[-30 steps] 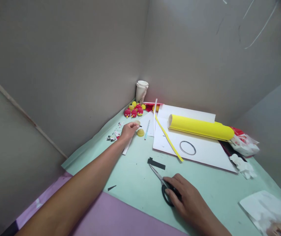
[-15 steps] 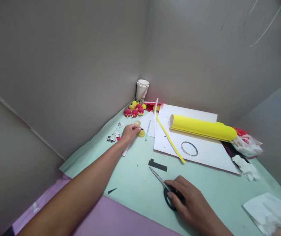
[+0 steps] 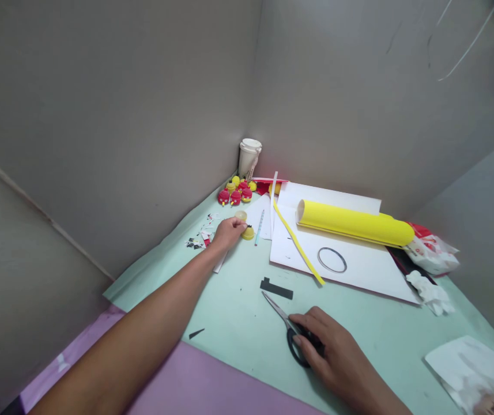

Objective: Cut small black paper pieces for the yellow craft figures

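Stretched forward across the table, my left hand (image 3: 228, 232) has thumb and fingertips pinched at the top of a small yellow round figure (image 3: 248, 233) with a black bit on top. Whatever detail lies between the fingertips is too small to see. A pale yellow disc-like piece (image 3: 241, 215) lies just behind those fingers. My right hand (image 3: 327, 349) is closed around the black-handled scissors (image 3: 279, 308), which rest on the table with blades nearly together, pointing forward-left. Just past the scissor tips lies a black notched strip (image 3: 276, 288).
Red and yellow round figures (image 3: 235, 196) cluster before a white cup (image 3: 250, 157). A yellow roll (image 3: 354, 222) and metal ring (image 3: 332, 260) lie on white board (image 3: 290, 248). Nearby are a blue pencil (image 3: 259, 227), paper scraps (image 3: 195, 243), crumpled tissue (image 3: 430, 293) and white sheet (image 3: 458, 363).
Hardly anything differs. The whole view has shifted very slightly; both hands keep their places, one at the yellow figure and one on the scissors.
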